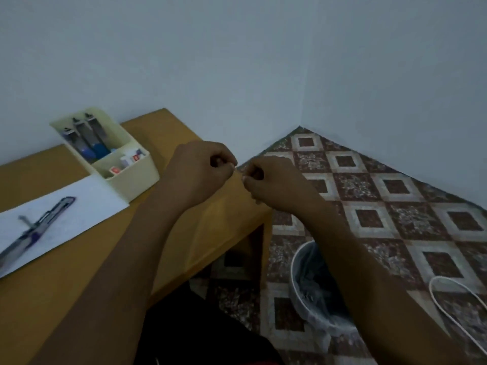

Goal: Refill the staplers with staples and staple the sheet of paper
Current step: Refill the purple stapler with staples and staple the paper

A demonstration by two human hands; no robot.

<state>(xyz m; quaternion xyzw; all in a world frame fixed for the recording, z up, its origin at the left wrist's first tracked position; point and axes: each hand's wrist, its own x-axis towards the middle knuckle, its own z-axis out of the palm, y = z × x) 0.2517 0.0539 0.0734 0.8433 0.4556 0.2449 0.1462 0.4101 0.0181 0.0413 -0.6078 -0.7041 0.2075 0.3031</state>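
Observation:
My left hand [203,169] and my right hand [271,183] are held close together over the table's right end, fingers curled. Their fingertips pinch a tiny pale piece [238,172] between them, which looks like a staple strip but is too small and blurred to be sure. A blue and grey stapler [39,225] lies opened out flat on the white sheet of paper [87,196] at the left, away from both hands. A cream organiser box [131,180] behind the paper holds three more staplers [87,138] upright and small staple boxes [126,162].
The brown table [79,272] ends just below my hands. Beside it on the patterned floor [395,196] stand a bin lined with a plastic bag [311,283] and a white cable [456,293]. Pale walls meet in a corner behind.

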